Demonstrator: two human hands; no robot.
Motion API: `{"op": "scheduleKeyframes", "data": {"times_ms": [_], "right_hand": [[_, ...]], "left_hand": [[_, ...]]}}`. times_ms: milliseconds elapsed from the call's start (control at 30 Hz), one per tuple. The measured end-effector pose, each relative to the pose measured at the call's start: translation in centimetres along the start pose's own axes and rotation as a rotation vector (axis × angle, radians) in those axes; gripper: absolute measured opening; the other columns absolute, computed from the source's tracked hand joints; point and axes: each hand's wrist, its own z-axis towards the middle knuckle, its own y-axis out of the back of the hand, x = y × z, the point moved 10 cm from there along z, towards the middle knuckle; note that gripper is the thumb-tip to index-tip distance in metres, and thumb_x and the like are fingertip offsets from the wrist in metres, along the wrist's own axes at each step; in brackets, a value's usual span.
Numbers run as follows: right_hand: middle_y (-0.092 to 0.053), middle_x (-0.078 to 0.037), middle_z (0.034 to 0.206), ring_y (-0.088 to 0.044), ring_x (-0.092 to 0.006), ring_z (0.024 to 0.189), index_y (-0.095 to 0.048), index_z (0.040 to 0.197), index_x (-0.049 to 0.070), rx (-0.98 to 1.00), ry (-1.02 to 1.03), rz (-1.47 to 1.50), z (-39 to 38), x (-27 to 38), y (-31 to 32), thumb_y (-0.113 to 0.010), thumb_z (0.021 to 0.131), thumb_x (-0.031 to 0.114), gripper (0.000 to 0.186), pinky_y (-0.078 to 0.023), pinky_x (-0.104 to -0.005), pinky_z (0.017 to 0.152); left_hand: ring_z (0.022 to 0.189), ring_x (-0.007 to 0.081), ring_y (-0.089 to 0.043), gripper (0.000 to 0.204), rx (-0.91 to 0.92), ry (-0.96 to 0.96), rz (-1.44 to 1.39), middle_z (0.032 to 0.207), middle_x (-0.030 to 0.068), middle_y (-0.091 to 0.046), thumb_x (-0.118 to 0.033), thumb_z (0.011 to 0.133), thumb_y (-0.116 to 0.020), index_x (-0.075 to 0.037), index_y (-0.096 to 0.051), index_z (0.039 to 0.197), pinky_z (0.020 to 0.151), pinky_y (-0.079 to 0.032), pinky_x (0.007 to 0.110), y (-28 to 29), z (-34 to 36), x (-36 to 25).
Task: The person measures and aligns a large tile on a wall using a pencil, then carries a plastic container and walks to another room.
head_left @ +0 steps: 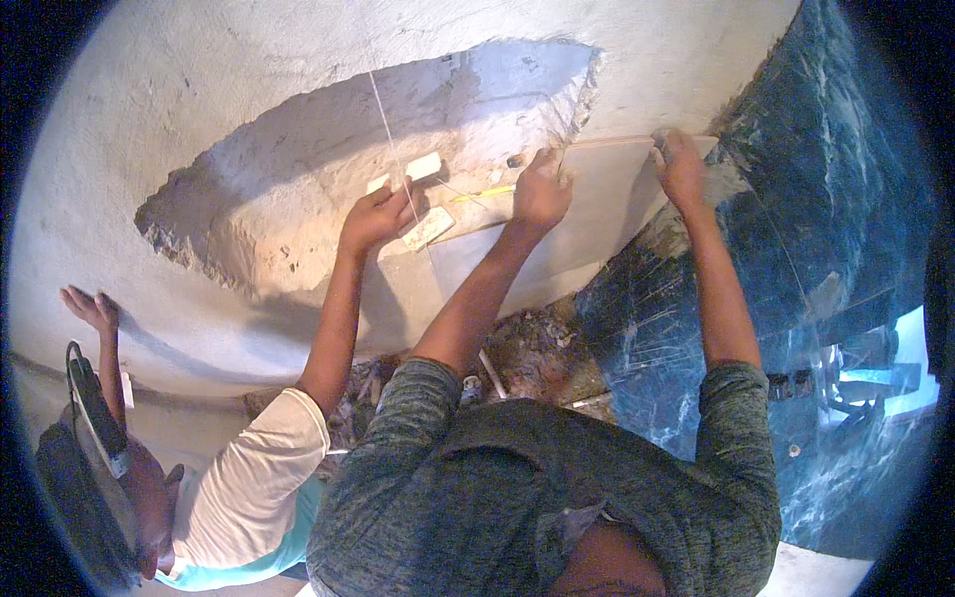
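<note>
A pale flat tile [612, 194] stands against the wall below the right end of a rough recess. My left hand [544, 189] is closed at its upper left corner, fingers curled over the edge. Further right, my right hand [681, 174] grips the top edge near the other corner. Just left of my left hand lies a yellow pencil [482, 193] on the recess ledge. A co-worker's hand [376, 219] is at the small off-white blocks [428, 229] beside a thin white string [383, 114]. The tile's lower part blends into neighbouring pale panels.
The rough-edged recess [328, 149] is cut into a plastered wall [249, 60]. Dark blue marbled panels [756, 259] cover the right side. Rubble [537, 348] lies along the wall's foot. At left, the co-worker [249, 478] stands close, other hand [92, 308] raised near the wall.
</note>
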Motion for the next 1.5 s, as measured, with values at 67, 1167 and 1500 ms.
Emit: {"op": "scheduleKeyframes", "data": {"times_ms": [67,1167,1500], "right_hand": [[-0.055,-0.021,0.117,-0.053,-0.0389,0.108,-0.059,0.111,0.004,-0.041,0.038,-0.014,-0.2,0.3,0.3,-0.063,0.084,0.027,0.035,-0.043,-0.0434,0.093],[-0.051,-0.022,0.125,-0.047,-0.0382,0.118,-0.052,0.122,0.001,0.072,0.15,-0.08,0.1,-1.3,-0.2,-0.063,0.084,0.029,0.048,-0.04,-0.0422,0.099],[-0.052,-0.021,0.123,-0.05,-0.0382,0.114,-0.055,0.118,0.001,0.131,0.119,-0.051,0.6,0.1,0.4,-0.065,0.083,0.025,0.044,-0.043,-0.0414,0.096]], "left_hand": [[0.105,0.0407,-0.055,0.046,0.003,0.04,-0.023,0.115,0.0263,-0.055,-0.019,0.08,-0.063,0.004,-0.053,0.118,0.092,-0.045,0.043,0.0,-0.2,0.0],[0.099,0.0427,-0.056,0.04,0.049,0.087,-0.055,0.107,0.0264,-0.057,-0.018,0.078,-0.065,0.007,-0.055,0.107,0.088,-0.045,0.046,-0.4,-0.3,-0.9],[0.097,0.0437,-0.056,0.038,-0.005,0.088,-0.075,0.103,0.0268,-0.058,-0.018,0.077,-0.065,0.008,-0.056,0.103,0.087,-0.045,0.047,-0.1,-1.3,-0.1]]}}
